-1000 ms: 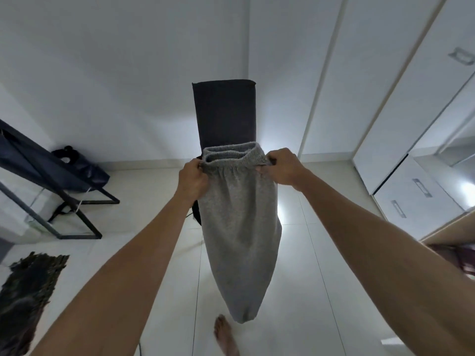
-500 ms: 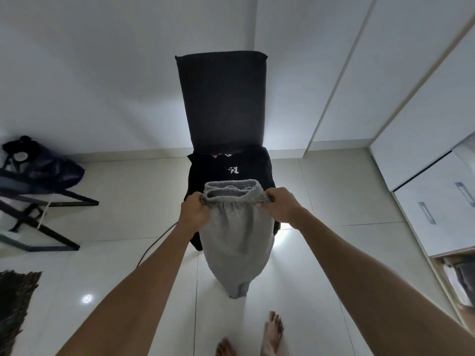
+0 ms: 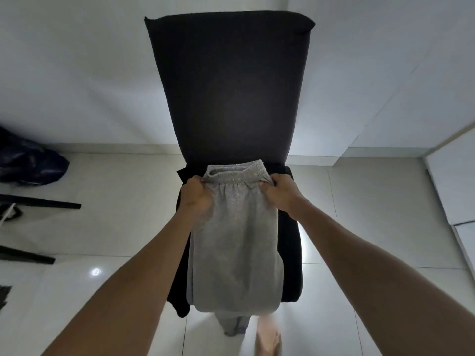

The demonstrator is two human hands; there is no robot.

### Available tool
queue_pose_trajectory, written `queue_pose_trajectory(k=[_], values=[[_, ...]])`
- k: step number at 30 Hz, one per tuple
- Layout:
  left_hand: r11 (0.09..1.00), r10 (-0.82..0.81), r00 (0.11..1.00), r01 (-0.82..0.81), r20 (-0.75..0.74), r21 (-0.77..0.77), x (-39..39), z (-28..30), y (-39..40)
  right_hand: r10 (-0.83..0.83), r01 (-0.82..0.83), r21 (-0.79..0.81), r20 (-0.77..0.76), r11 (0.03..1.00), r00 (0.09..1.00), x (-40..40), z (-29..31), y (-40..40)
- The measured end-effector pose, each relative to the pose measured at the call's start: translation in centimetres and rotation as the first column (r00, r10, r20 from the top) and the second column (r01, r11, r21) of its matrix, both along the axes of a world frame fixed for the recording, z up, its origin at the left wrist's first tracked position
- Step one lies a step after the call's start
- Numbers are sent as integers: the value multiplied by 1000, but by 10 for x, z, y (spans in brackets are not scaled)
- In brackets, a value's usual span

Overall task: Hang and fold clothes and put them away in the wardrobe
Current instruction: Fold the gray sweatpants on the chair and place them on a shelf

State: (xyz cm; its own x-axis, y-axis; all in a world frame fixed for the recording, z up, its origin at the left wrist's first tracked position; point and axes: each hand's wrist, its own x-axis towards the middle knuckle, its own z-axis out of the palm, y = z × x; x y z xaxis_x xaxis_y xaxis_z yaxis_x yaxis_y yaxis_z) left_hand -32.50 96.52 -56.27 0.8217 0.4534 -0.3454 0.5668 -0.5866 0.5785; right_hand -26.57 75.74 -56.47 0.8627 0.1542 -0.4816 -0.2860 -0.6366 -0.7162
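Grey sweatpants point(image 3: 235, 242) lie lengthwise over the seat of a dark chair point(image 3: 228, 91), waistband toward the backrest. My left hand point(image 3: 195, 195) grips the left side of the elastic waistband and my right hand point(image 3: 281, 192) grips its right side. The leg ends hang off the seat's front edge toward the floor. A black garment point(image 3: 290, 253) lies on the seat under the sweatpants, mostly covered.
White wardrobe doors and drawers point(image 3: 452, 176) stand at the right. A dark bag point(image 3: 28, 165) and black metal frame legs point(image 3: 38, 204) sit on the tiled floor at the left. My bare foot point(image 3: 267, 335) shows below the chair.
I have stepped up to the chair and lowered the sweatpants from hanging in the air onto the seat. Both hands kept their grip on the waistband.
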Motion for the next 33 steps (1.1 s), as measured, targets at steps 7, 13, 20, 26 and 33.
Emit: queue_pose_trajectory(k=[7, 13, 20, 26, 33], values=[[998, 54, 995, -55, -89, -5, 79, -101, 13, -20, 24, 26, -132, 999, 991, 82, -105, 17], [996, 90, 984, -88, -155, 19, 103, -164, 19, -23, 21, -13, -188, 1000, 982, 105, -166, 24], [978, 207, 978, -207, -38, 10, 87, -184, 16, -105, 102, -24, -134, 994, 985, 90, -180, 21], [974, 177, 982, -184, 65, 129, -33, -171, 23, -154, 157, -116, 39, 981, 987, 13, -168, -8], [992, 128, 958, -129, -257, 14, -173, -185, 1, -227, 219, -209, -15, 953, 974, -110, -168, -31]])
